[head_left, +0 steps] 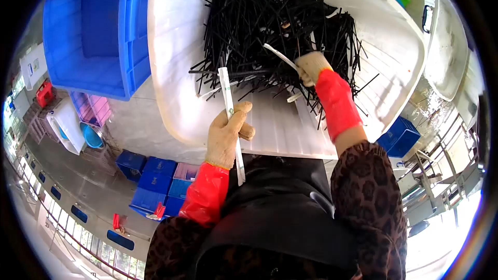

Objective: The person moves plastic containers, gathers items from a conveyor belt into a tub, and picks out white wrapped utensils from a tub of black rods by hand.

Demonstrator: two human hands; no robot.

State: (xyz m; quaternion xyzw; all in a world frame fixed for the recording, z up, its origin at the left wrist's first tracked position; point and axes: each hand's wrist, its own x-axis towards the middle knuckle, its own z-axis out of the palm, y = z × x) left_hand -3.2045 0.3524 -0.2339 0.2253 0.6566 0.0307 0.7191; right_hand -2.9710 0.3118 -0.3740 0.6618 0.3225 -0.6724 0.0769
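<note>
My left hand (228, 135), in a tan glove with a red sleeve cover, is closed on a long white strip (226, 93) with small green marks. The strip stands upright in view, its top end near the edge of a heap of thin black sticks (244, 26). Also gloved, my right hand (313, 67) is closed on a second white strip (280, 55) over the right part of the heap. The heap lies in a large white tub (179, 72). More pale pieces (294, 97) show among the sticks and at their lower edge.
A big blue crate (88, 36) stands left of the tub. Several smaller blue crates (155, 173) are on the floor at the lower left, with another blue crate (399, 137) at the right. A white basin (446, 46) sits at the far right.
</note>
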